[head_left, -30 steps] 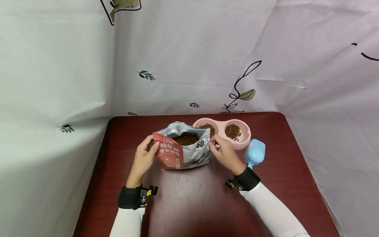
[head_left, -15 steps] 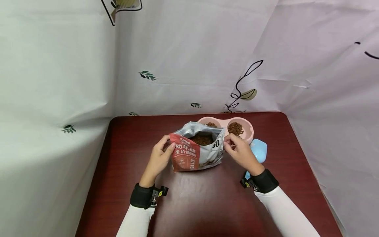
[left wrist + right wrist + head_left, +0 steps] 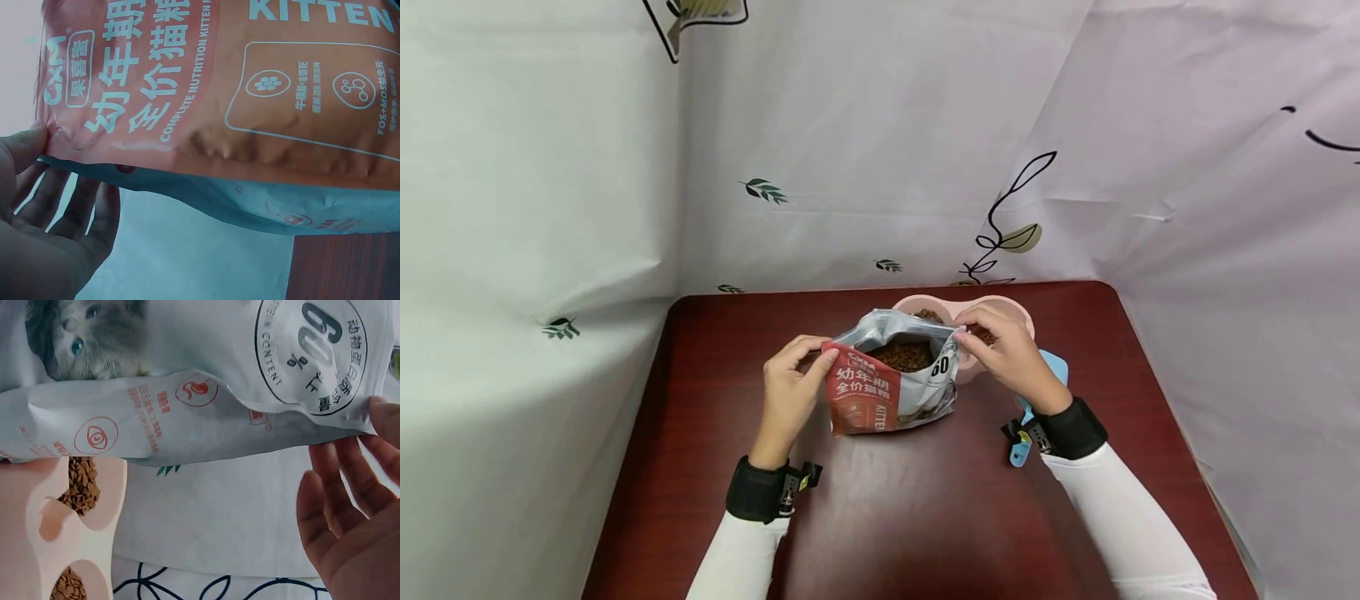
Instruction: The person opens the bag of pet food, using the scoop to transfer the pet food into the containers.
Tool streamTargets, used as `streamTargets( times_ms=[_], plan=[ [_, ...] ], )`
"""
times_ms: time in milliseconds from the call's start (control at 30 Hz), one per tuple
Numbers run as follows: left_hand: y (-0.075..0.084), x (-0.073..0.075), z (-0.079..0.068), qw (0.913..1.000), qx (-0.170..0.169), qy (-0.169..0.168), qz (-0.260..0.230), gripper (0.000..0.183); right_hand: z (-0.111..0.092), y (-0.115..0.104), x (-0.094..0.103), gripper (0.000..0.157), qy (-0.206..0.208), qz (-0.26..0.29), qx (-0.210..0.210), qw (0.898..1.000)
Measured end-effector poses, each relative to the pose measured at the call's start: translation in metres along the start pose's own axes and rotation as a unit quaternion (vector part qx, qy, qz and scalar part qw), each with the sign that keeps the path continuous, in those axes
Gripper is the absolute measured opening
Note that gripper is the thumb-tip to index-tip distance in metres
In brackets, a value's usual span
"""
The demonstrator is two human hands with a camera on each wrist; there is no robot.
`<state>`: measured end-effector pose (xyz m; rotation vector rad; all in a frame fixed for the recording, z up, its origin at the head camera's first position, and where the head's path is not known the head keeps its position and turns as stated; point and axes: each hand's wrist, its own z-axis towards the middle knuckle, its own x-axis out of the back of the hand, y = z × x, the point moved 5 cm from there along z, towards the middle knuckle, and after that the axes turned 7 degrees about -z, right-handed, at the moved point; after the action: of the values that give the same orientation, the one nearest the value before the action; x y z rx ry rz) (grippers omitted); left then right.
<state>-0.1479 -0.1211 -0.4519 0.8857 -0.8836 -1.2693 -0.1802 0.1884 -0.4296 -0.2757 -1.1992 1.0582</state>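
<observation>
An orange, red and silver bag of kitten food (image 3: 865, 392) stands on the table with its top gaping, brown kibble (image 3: 906, 354) showing inside. My left hand (image 3: 790, 392) pinches the bag's top left corner between thumb and fingers. At the top right corner my right hand (image 3: 1011, 354) pinches the rim, as the right wrist view also shows, with the thumb on the front and the fingers behind. A pink double bowl (image 3: 94, 544) holding kibble in both hollows sits just behind the bag. The bag and my right hand partly hide it.
A light blue scoop (image 3: 1055, 367) lies to the right, partly covered by my right wrist, its handle (image 3: 1019, 454) pointing toward me. A pale cloth with leaf drawings (image 3: 880, 167) hangs behind the dark red table (image 3: 722, 400).
The bag and both hands shifted right in view over the first half second. Since then my right hand has moved up to the bag's top right corner, and my left fingers rose slightly.
</observation>
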Motion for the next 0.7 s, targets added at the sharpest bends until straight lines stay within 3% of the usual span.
streamTargets(
  times_ms=[233, 500, 700],
  plan=[
    [-0.005, 0.007, 0.005, 0.9995, 0.006, 0.010, -0.030, 0.008, 0.004, 0.005, 0.000, 0.003, 0.050, -0.008, 0.005, 0.999],
    [-0.010, 0.015, 0.007, 0.9988, 0.020, 0.008, -0.044, 0.008, 0.008, -0.006, 0.005, 0.010, 0.089, -0.003, 0.019, 0.996],
    [-0.012, 0.019, 0.006, 0.9992, 0.012, 0.013, -0.035, 0.007, 0.006, -0.016, 0.008, 0.008, 0.101, -0.001, -0.002, 0.995]
  ],
)
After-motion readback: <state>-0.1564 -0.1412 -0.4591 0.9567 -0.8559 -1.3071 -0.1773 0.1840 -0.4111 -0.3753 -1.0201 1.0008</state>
